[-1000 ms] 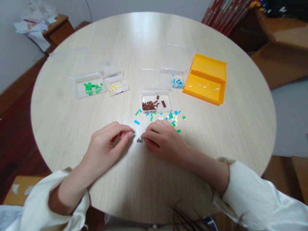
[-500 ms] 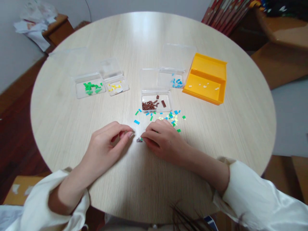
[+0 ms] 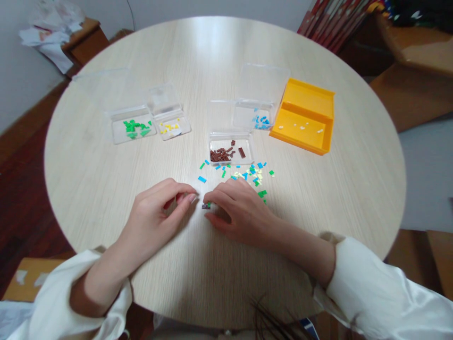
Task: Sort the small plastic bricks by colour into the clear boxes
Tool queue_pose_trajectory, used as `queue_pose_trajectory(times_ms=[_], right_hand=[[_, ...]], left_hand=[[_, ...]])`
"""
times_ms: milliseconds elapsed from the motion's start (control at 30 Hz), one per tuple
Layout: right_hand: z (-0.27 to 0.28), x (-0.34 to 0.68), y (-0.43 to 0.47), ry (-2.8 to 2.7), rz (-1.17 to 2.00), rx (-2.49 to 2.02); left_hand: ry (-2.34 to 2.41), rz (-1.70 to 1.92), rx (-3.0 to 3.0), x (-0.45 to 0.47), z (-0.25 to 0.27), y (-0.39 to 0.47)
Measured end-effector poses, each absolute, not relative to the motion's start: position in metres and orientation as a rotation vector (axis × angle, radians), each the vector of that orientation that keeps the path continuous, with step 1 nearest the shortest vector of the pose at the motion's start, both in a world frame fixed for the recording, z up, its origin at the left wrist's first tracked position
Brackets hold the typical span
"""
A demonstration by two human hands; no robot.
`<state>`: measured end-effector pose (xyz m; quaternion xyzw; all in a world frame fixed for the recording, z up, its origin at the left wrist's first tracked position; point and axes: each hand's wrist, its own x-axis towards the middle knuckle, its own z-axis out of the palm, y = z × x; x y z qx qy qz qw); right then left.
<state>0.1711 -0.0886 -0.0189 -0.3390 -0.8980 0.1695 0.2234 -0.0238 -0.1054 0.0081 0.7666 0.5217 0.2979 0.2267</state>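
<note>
A small dark brown building-brick piece (image 3: pixel 205 207) with a bit of green at its right end lies on the table between my hands. My right hand (image 3: pixel 244 208) is at its right, thumb and forefinger spread apart around it; the forefinger overlaps its upper edge, and I cannot tell whether it touches. Just left of the piece, my left hand (image 3: pixel 155 208) rests with thumb and forefinger pinched together. Whatever is in that pinch is too small to make out. Behind my right hand lie scattered blue, green and pale yellow bricks (image 3: pixel 256 177), partly covered by it.
A clear box of brown bricks (image 3: pixel 247 162) stands behind the scattered pieces. Farther left are clear boxes with green bricks (image 3: pixel 134 127) and yellow bricks (image 3: pixel 170 127). A clear box with blue bricks (image 3: pixel 261 122) and a yellow box (image 3: pixel 300 141) with white bits stand back right.
My right thumb and forefinger have parted, the forefinger moving left over the brown piece and the thumb dropping below it. More green bricks show beside my right hand. My left hand keeps its pinch.
</note>
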Motion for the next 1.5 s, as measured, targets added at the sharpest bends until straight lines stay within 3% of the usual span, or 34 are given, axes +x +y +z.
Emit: queue_pose_trajectory(times_ms=[1500], right_hand=[[0.000, 0.189, -0.076, -2.342, 0.392, -1.034]], left_hand=[[1.477, 0.778, 2.063, -0.021, 0.012, -0.105]])
